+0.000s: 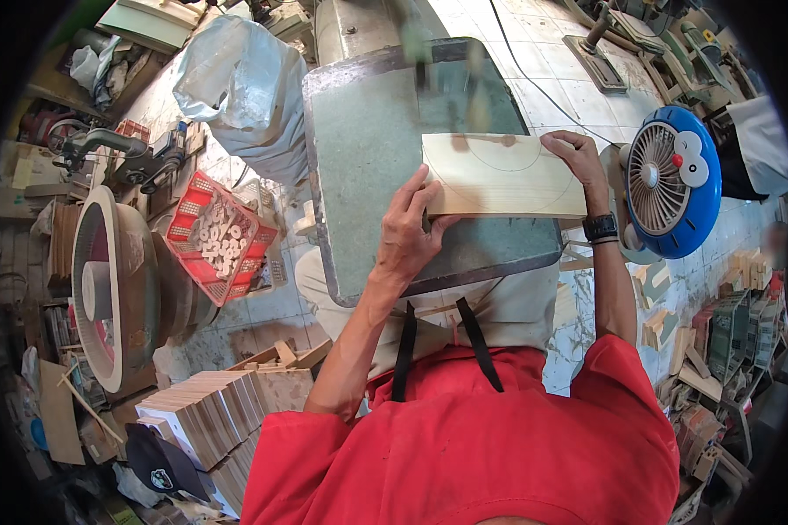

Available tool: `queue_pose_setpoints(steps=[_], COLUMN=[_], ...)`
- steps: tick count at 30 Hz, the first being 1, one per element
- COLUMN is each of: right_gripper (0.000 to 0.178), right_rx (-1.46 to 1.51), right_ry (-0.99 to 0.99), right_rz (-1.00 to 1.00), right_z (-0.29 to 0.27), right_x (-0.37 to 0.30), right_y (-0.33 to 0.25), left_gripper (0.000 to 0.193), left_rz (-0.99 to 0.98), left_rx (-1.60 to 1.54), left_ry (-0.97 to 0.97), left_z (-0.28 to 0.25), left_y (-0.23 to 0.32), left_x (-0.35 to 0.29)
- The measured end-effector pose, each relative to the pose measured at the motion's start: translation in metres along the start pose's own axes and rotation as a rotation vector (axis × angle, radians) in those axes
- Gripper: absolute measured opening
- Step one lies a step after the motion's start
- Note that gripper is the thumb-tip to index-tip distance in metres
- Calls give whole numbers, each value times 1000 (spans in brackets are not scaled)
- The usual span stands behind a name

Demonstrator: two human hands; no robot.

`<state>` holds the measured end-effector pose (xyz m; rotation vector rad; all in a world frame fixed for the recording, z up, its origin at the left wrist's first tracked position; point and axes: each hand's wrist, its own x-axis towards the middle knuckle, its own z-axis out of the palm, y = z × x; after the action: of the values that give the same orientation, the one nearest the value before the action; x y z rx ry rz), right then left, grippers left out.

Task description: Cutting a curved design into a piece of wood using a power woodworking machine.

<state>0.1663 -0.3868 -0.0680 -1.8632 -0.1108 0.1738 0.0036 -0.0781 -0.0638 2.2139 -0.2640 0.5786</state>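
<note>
A pale wooden board [503, 194] with curved lines drawn on its face is between my two hands, over the near part of a green, dark-edged machine table [359, 149]. My left hand [409, 226] grips its left end, thumb at the near edge and fingers along the side. My right hand [580, 162] is closed round the far right corner, its fingers bent. Dark brown marks show along the board's far edge. Just beyond that edge, an upright machine part [418, 52] is blurred, so its kind cannot be made out.
A blue fan [670, 184] stands close to my right forearm. To the left are a red basket [188, 236] of small wooden rings and a large round wheel-like form [96, 289]. Stacked wooden blocks [206, 398] and a dark cap [162, 464] lie nearer. A cable [525, 74] crosses the tiled floor.
</note>
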Motion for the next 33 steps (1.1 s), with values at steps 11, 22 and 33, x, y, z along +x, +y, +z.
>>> queue_pose_setpoints(steps=[11, 22, 33], right_gripper=[27, 27, 27], right_rx=[16, 44, 14], right_ry=[0, -7, 6], right_rz=[25, 39, 15], right_z=[1, -2, -2], right_x=[-3, 3, -1], right_y=[-3, 3, 4], left_gripper=[52, 52, 52], left_rz=[30, 47, 44], left_rx=[19, 24, 20], left_ry=[-12, -5, -7], left_z=[0, 1, 0], left_y=[0, 0, -1], left_x=[0, 1, 0])
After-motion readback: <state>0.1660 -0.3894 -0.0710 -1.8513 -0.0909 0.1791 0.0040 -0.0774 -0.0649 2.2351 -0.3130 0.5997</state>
